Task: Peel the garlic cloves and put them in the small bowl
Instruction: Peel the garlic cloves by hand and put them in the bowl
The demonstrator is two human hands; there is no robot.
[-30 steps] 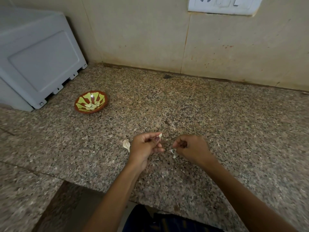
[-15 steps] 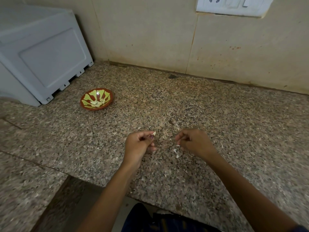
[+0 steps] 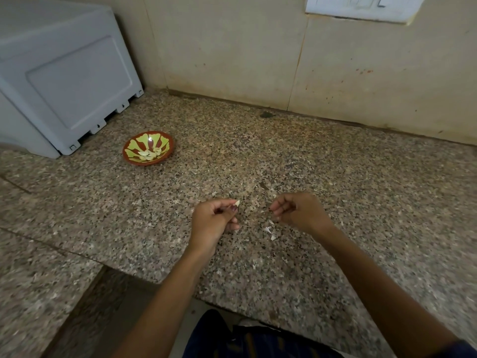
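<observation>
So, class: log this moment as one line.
left hand: pinches garlic clove | right hand: pinches skin scrap | small bowl: holds peeled cloves

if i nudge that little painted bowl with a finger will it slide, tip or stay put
The small bowl looks shallow and wide-based, so it would probably slide on the smooth granite counter rather than tip. It holds only a few peeled cloves, so it is likely light and easy to shift.

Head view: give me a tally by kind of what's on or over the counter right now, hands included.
Hands: 2, left hand and right hand
Garlic clove pinched in the left hand: 1
Small bowl, holding peeled cloves too clustered to count: 1
White appliance: 1
Loose skin scraps near the right hand: at least 2
Total: at least 7
</observation>
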